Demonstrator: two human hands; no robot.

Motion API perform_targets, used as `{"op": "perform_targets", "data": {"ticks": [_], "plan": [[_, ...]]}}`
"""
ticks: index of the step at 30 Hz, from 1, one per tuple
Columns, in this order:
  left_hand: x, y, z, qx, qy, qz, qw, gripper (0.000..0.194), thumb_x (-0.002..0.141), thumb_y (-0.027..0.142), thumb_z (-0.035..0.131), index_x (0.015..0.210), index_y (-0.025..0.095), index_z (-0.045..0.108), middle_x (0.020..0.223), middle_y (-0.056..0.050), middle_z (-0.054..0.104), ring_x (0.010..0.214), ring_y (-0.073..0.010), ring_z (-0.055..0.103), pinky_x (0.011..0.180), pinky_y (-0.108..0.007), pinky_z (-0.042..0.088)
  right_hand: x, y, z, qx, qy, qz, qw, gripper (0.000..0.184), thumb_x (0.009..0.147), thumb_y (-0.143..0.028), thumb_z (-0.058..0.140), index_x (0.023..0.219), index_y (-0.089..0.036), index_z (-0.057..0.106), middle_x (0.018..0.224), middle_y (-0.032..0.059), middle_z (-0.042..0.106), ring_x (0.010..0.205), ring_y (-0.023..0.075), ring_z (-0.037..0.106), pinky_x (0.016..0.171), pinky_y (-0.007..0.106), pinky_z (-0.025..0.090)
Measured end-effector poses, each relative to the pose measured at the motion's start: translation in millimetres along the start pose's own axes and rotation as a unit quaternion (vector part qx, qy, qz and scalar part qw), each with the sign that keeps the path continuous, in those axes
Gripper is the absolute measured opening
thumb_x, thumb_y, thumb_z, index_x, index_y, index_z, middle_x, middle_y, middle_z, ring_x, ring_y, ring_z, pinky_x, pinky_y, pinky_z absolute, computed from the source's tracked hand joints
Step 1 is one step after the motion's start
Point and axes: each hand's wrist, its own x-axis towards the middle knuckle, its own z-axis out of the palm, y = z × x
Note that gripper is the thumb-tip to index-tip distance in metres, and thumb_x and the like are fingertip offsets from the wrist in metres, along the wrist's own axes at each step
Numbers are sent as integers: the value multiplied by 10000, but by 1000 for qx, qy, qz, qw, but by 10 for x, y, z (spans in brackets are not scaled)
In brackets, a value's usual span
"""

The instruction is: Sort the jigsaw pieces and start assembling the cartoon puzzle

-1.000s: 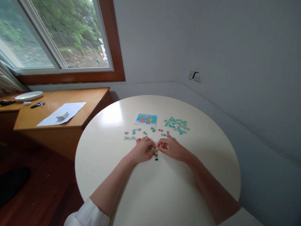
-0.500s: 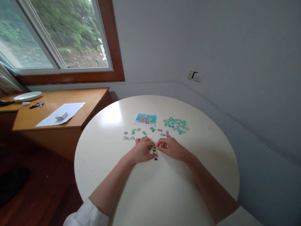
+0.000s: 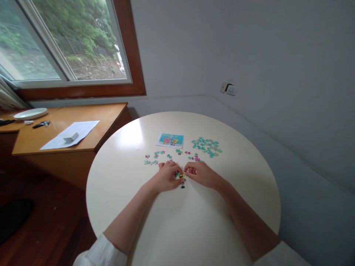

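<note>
My left hand (image 3: 166,176) and my right hand (image 3: 200,173) rest side by side on a round cream table (image 3: 155,221), fingers curled. Between their fingertips they pinch a small cluster of joined puzzle pieces (image 3: 181,177), yellow, green and dark. Just beyond my hands lie several loose pink and teal puzzle pieces (image 3: 161,156). A heap of teal pieces (image 3: 206,145) sits farther right. A small reference picture card (image 3: 171,140) lies flat behind the loose pieces.
A wooden desk (image 3: 91,142) stands left of the table, bearing a white sheet (image 3: 70,133), a white plate (image 3: 26,113) and small dark items. A window (image 3: 66,44) is behind it. A wall socket (image 3: 229,88) is on the right wall.
Both hands stay pinched on the joined pieces with only slight finger shifts. The view has drifted a little.
</note>
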Motion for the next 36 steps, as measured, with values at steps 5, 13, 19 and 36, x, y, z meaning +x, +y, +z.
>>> {"op": "perform_targets", "data": {"ticks": [5,13,19,36], "plan": [[12,26,-11,-3,4,-18,1000,124,729,228,517,812,207,607,872,-42,621,929,-220,512,877,-404,292,1,-17,-4,-2,-1,6,1000,88,741,-168,528,738,-186,614,564,-33,560,547,105,503,544,210,368],[21,-7,0,-17,3,-21,1000,175,718,162,455,795,203,607,826,-30,616,895,-209,514,868,-412,285,-4,-48,-13,8,-5,13,1000,83,740,-169,530,725,-182,611,561,-34,554,542,103,500,534,210,365],[22,-1,-13,-25,10,-35,999,196,723,134,430,792,200,601,806,-14,629,865,-197,525,861,-411,282,4,-25,0,-1,-8,6,1000,94,742,-161,524,720,-183,613,554,-37,547,533,99,499,526,204,360],[52,-33,-8,4,79,-67,995,167,741,97,424,749,190,562,822,-18,609,846,-178,545,826,-369,311,0,-20,-5,-11,-10,12,1000,99,749,-145,518,714,-177,605,557,-35,545,534,97,493,529,204,349]]}}
